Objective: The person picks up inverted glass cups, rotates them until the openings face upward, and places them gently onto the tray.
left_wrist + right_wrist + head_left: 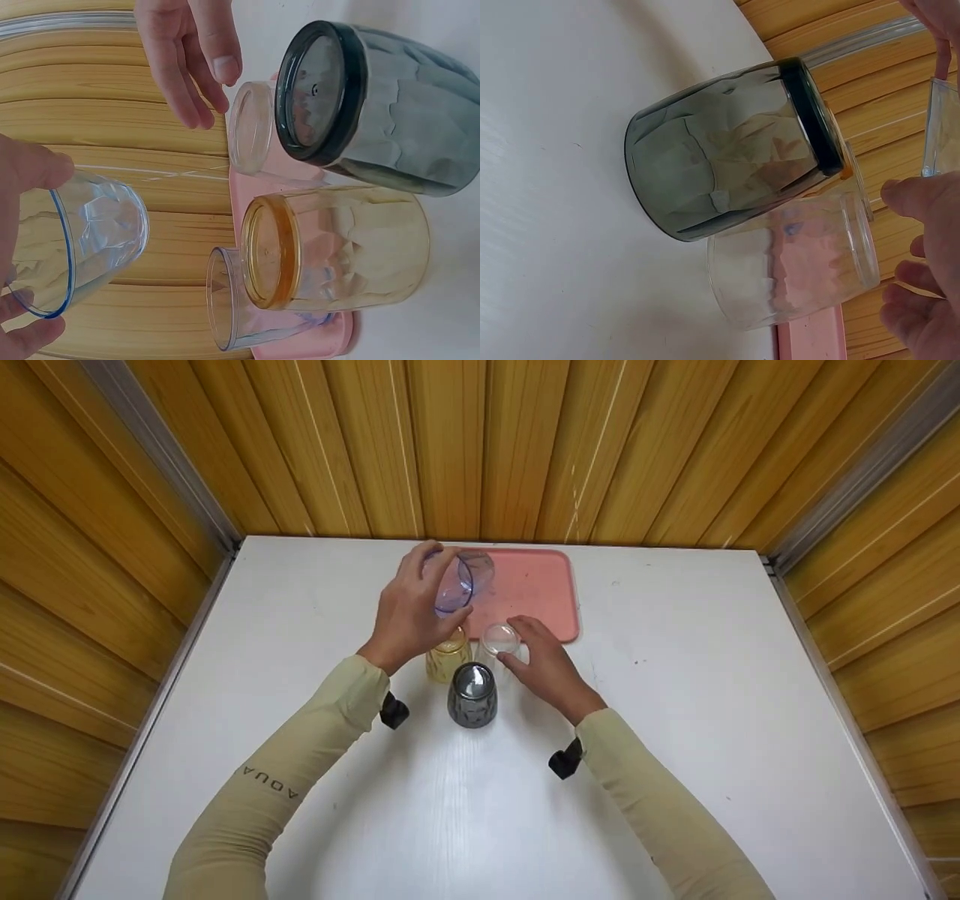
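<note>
My left hand (412,607) grips a clear tumbler with a blue rim (97,240), mouth up, by its rim above the tray. My right hand (551,664) has its thumb and fingers spread around the raised base of a clear colourless tumbler (795,262); in both wrist views the fingertips are apart from it. This tumbler stands upside down at the tray's near edge. Beside it an amber tumbler (345,251) and a dark grey tumbler (473,697) also stand upside down, the grey one nearest me.
A pink tray (532,585) lies at the back of the white table (660,675). Another clear tumbler (232,307) stands mouth up on its left part. Wood-look panels (487,450) rise behind the table and at both sides.
</note>
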Available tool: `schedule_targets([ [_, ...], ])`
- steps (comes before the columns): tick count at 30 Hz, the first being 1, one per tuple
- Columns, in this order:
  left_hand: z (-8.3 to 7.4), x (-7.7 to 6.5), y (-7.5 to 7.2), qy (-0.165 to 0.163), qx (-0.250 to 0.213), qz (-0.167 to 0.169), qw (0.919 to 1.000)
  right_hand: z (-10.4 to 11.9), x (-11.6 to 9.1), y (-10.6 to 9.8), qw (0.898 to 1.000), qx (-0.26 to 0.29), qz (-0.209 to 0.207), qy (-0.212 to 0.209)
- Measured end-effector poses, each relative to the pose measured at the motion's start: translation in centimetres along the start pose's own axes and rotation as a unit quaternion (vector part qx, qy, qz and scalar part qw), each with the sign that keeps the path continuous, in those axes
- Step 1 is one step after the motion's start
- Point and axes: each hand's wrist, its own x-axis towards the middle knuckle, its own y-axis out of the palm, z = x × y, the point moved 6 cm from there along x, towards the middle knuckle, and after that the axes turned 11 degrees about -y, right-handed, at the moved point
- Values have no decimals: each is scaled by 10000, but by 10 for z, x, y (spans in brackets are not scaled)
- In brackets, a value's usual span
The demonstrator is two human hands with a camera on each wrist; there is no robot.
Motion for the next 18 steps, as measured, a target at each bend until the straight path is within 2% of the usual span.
schedule_targets([
  [9,2,2,-1,-23,60,-61,10000,0,6,4,9999,15,72,74],
  [18,5,4,-2,-141,137,-101,9998,2,9,7,9997,-183,162,-58],
])
